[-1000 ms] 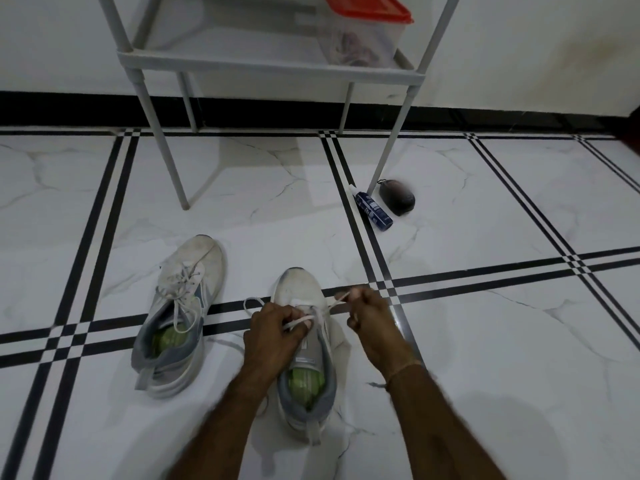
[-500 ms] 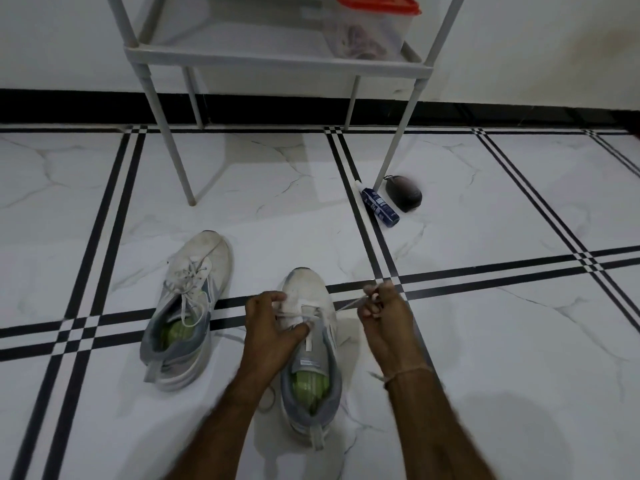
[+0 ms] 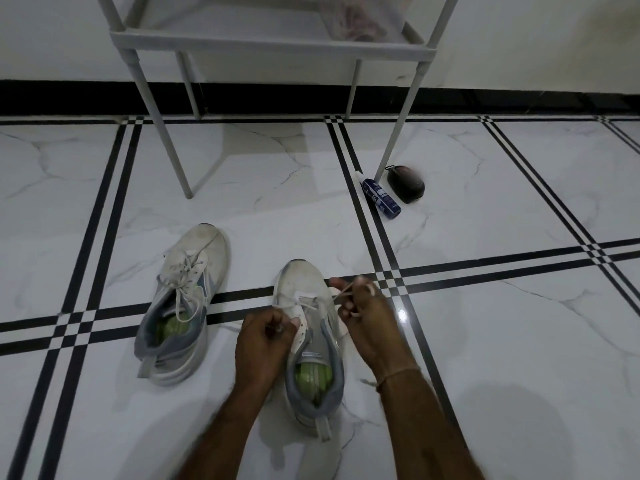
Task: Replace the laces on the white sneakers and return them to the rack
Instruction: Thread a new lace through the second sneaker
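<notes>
Head view shows both your forearms reaching forward and down over the near sneaker [image 3: 302, 284], which stands on the tiled floor [image 3: 485, 209] with its toe pointing away from you and its green insole showing. Your left hand [image 3: 263, 341] sits against the shoe's left side by the eyelets, fingers curled tight, pinching one end of the white lace [image 3: 309, 305] between thumb and forefinger. Your right hand [image 3: 367, 320] is held just off the shoe's right side, level with the forefoot, fingers curled round the lace's other end, which loops over your knuckles; a thin thread band [image 3: 398, 373] circles that wrist. Between your hands the lace crosses only the lowest eyelets near the toe; the rows above are unthreaded. The other sneaker [image 3: 199, 261] lies well to the left, laced, with loose ends trailing into its opening, toe angled toward the rack [image 3: 270, 46]. The rack stands beyond both shoes against the wall, its lower shelf carrying a clear container [image 3: 360, 22] with something pinkish inside. By the rack's front right leg a blue tube [image 3: 381, 197] lies on the floor, with a dark oval object [image 3: 406, 183] just beside it; what that object is you cannot tell. Nothing lies between the shoes and the rack.
</notes>
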